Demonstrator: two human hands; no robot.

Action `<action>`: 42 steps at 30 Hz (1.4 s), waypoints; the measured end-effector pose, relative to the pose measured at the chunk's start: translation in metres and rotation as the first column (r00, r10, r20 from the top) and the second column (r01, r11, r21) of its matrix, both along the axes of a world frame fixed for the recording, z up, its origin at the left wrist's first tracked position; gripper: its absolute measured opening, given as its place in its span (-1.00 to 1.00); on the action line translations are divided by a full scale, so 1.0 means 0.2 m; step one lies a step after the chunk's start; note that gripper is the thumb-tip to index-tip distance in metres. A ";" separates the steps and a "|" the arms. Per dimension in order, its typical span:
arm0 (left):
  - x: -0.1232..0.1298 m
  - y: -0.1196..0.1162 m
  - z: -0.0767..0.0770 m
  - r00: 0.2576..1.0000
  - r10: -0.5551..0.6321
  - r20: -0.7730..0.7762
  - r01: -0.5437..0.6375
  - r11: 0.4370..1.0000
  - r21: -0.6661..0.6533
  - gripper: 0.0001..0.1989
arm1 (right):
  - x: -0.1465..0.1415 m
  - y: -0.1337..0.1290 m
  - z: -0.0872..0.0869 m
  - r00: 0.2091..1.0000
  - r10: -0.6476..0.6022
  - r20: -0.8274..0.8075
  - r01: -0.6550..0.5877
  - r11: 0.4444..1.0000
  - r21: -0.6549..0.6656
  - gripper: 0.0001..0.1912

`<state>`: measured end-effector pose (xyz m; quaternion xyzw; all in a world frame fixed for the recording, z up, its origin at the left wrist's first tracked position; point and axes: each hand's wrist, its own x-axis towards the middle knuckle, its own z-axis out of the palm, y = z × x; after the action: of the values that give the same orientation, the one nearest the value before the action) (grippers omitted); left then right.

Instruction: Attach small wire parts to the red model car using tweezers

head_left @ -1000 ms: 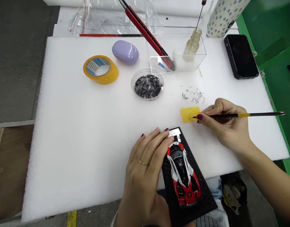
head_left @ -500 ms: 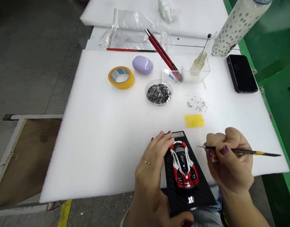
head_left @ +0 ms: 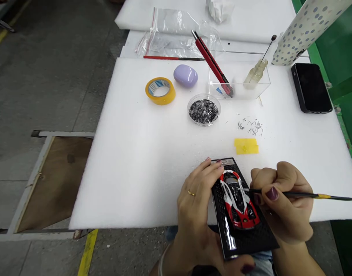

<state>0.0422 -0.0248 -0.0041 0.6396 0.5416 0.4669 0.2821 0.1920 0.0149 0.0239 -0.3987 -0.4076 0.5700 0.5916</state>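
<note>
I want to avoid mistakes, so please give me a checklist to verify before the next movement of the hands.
1. Left hand holds the base: ok.
2. Right hand grips the thin tool: ok.
3. Tool tip touches the car: cannot tell.
4. Dish lies flat, away from both hands: ok.
5. All slivers are in the dish: not ok, some lie loose.
6. Bottle is closed: not ok, a stick stands in it.

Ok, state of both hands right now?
Left hand: closed around the black base under the model car.
Right hand: closed, pinching the thin brush-like tool, its tip at the car.
</note>
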 end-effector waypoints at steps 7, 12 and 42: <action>-0.01 0.00 0.00 1.000 -0.020 0.018 0.020 1.000 -0.023 -0.58 | 0.01 -0.02 -0.01 0.997 0.032 -0.067 -0.033 0.999 -0.009 -0.74; -0.01 0.00 0.00 1.000 -0.019 0.024 0.020 0.999 -0.040 -0.58 | 0.01 -0.02 -0.02 0.996 0.034 -0.084 -0.035 0.999 -0.001 -0.78; -0.02 0.00 0.01 1.000 -0.014 0.003 0.014 0.999 -0.037 -0.57 | 0.00 -0.02 -0.02 0.996 0.044 -0.081 -0.045 0.999 -0.008 -0.79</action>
<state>0.0387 -0.0245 -0.0020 0.6373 0.5452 0.4559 0.2979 0.1921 0.0101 0.0203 -0.3690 -0.3891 0.6007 0.5929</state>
